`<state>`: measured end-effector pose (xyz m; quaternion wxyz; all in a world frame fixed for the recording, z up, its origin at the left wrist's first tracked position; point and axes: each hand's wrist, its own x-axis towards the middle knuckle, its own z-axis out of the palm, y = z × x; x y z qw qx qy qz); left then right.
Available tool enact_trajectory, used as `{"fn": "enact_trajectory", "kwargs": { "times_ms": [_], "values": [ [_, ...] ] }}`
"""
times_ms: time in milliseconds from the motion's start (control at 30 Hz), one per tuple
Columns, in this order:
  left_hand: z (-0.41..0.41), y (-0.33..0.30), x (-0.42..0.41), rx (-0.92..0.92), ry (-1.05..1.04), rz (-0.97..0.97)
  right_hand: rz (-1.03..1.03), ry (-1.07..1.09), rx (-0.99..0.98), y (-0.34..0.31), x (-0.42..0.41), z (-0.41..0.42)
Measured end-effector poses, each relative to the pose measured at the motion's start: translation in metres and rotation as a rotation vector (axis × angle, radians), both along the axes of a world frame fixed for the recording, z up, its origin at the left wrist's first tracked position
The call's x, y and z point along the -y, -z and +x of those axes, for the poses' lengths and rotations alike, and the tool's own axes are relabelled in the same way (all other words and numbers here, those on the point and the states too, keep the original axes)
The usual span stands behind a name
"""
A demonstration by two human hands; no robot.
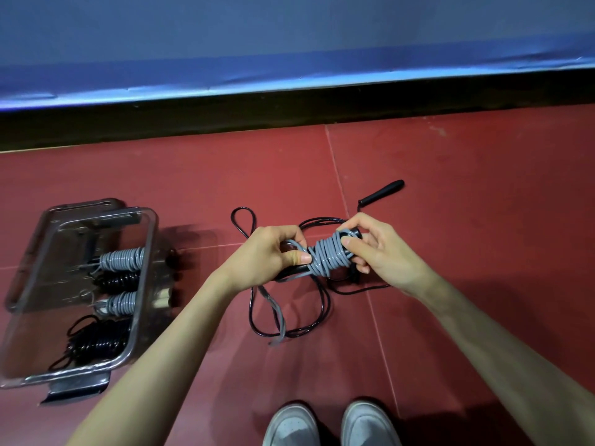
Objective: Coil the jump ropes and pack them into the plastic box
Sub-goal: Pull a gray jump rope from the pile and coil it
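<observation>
1. While held above red floor [450, 194]: grey jump rope [326, 257] wound round black handles, tail dangling toward 6 o'clock.
2. Left hand [273, 252] curled on one end; right hand [380, 249] pinching the coil.
3. No legible writing.
4. Plastic box [141, 284] at 9 o'clock, holding coiled ropes [120, 259]; black rope [289, 329] loose beneath; blue mat [289, 43] at 12 o'clock.

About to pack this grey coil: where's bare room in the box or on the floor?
Plastic box: four coiled ropes crowd its right side; its left half looks bare. Floor is bare right of the black handle and between box and left hand. Loose black rope clutters the floor under both hands.
</observation>
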<state>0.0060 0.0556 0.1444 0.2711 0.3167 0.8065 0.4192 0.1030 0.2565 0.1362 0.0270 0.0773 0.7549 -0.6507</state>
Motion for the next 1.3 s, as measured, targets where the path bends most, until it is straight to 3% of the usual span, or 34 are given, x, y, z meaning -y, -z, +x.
{"fn": "enact_trajectory", "kwargs": {
  "times_ms": [800, 1067, 1300],
  "values": [
    [-0.006, 0.014, 0.000, 0.181, -0.063, 0.055, -0.048, 0.006, 0.044, -0.004, 0.002, 0.001],
    [-0.012, 0.009, -0.005, 0.260, -0.125, 0.119, -0.165, 0.031, 0.031, -0.010, 0.003, 0.001],
    [-0.018, 0.012, -0.001, 0.570, -0.085, 0.252, -0.343, 0.010, 0.053, -0.015, 0.005, 0.001]
  ]
}}
